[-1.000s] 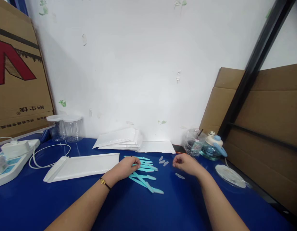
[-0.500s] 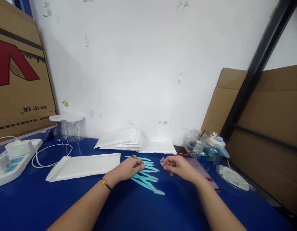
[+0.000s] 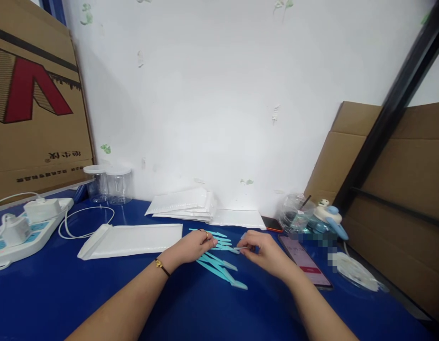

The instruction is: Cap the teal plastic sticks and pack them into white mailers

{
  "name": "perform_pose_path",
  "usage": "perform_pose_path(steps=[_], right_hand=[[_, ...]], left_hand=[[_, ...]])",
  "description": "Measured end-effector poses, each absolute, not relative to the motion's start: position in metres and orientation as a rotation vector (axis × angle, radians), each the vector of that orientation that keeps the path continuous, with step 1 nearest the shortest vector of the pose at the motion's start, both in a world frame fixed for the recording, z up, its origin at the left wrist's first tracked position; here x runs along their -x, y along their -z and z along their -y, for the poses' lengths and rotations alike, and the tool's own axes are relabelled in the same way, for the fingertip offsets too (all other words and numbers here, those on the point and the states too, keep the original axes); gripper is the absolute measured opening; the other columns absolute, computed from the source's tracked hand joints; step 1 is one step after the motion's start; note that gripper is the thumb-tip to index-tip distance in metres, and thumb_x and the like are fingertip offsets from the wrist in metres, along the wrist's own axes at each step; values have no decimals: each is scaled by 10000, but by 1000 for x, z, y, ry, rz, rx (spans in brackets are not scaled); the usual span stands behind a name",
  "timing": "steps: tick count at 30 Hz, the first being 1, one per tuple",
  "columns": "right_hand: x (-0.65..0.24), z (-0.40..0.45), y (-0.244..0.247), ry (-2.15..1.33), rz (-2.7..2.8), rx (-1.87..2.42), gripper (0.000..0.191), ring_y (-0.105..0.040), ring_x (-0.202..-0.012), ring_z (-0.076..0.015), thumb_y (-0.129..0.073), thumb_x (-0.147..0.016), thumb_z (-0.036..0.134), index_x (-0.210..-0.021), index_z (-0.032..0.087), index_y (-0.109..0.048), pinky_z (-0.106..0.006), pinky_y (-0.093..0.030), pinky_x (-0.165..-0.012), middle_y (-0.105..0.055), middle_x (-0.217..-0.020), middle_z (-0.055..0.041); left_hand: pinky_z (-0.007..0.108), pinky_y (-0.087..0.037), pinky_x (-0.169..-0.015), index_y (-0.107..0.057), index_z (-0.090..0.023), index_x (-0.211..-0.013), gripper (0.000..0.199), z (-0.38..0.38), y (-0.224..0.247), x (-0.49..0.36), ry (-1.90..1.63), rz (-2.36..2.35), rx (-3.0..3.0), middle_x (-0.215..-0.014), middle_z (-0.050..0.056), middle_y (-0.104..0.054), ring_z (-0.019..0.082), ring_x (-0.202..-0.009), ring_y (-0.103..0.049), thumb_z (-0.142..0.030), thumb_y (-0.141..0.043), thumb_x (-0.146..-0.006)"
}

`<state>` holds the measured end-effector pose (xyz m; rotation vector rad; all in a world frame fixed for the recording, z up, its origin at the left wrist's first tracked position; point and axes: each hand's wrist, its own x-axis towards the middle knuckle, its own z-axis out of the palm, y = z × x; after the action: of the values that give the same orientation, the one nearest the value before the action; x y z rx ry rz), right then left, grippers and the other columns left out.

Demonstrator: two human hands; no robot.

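Observation:
Several slim turquoise eyebrow razors [image 3: 215, 269] with pale tips lie fanned out on the blue tabletop [image 3: 205, 308]. My left hand [image 3: 196, 245] is over their left ends, thumb and fingers closed on the handle of one razor [image 3: 224, 247]. That razor points right, toward my right hand [image 3: 262, 250]. There the thumb and fingertips pinch a small translucent cap [image 3: 242, 247] at the razor's tip; the fingers partly cover it. Another small translucent piece [image 3: 243, 235] shows just behind my right fingertips.
White padded mailers [image 3: 184, 206] are stacked by the wall, and one mailer [image 3: 134, 240] lies to the left. Clear jars [image 3: 119, 187] and a power strip [image 3: 38, 244] stand farther left. A phone [image 3: 306, 263], a plastic-wrapped cup [image 3: 292, 213] and cardboard [image 3: 400, 199] are at right.
My right hand has brought the translucent cap to the tip of the razor in my left hand. The view has shifted slightly, so the scene sits farther right.

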<state>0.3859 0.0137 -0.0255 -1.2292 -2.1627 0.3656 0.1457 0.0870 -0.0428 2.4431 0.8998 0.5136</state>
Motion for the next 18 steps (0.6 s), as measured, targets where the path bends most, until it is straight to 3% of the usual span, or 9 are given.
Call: perform_pose_path(steps=[11, 18], right_hand=[[-366, -13, 34, -328, 2216, 1221, 132, -578, -651, -133, -553, -804, 208, -813, 222, -684, -221, -410, -569, -614, -726, -18], [-374, -18, 42, -530, 2165, 1376, 77, -559, -543, -130, -618, -727, 223, -733, 203, -693, -213, -395, -494, -640, -626, -3]], left_hand=[[232, -341, -582, -490, -185, -654, 469, -79, 47, -152, -496, -826, -2434, -636, -14, -461, 123, -609, -414, -539, -292, -889], [250, -366, -668, -595, -200, -696, 393, -76, 40, -149, -483, -809, -2531, -733, 15, -580, 158, -734, -499, -475, -382, -879]])
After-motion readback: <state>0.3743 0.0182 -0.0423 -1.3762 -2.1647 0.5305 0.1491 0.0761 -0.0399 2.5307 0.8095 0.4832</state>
